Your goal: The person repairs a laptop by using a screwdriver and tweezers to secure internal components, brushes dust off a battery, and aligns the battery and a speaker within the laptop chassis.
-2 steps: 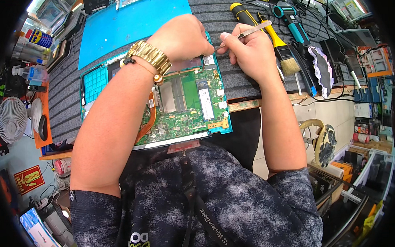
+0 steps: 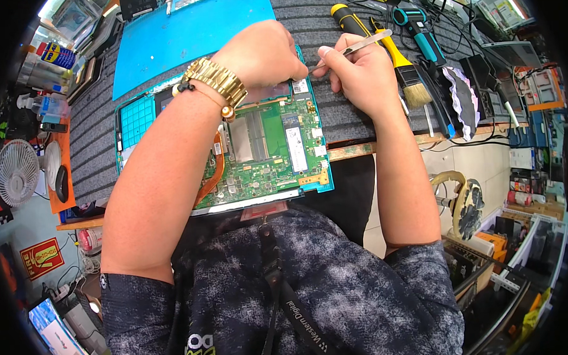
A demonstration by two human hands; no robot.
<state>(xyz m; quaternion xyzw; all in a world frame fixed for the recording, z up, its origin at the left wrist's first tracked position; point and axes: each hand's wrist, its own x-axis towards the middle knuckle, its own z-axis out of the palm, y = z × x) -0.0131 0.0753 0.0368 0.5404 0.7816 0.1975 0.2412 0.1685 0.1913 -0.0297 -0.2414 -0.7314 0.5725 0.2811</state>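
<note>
Pinching a slim metal tool (image 2: 367,42) between thumb and fingers, the right hand (image 2: 369,80) sits at the upper centre-right of the frame, the tool's pale end slanting up to the right. Beside it, the left hand (image 2: 264,53) bends over the laptop's upper right corner, fingers curled downward; whether they grip anything I cannot tell, since the back of the hand hides them. A gold-coloured watch (image 2: 217,80) circles that wrist.

Below both hands, at the centre of the frame, lies the opened laptop base (image 2: 325,183), teal-edged and partly covered by the left forearm. Its green motherboard (image 2: 272,168) carries a white-labelled SSD stick (image 2: 295,149), a silvery metal plate and an orange-brown ribbon cable (image 2: 217,170); a brass-coloured bracket (image 2: 314,179) sits at the lower right corner. A gridded teal panel shows at its left.

Farther out, a bright blue mat (image 2: 185,46) spreads across the upper left, and a yellow-handled brush (image 2: 412,85) lies at the upper right.

Against the earlier frame, hardly anything differs: both hands, the tool and the laptop base keep practically the same places.
</note>
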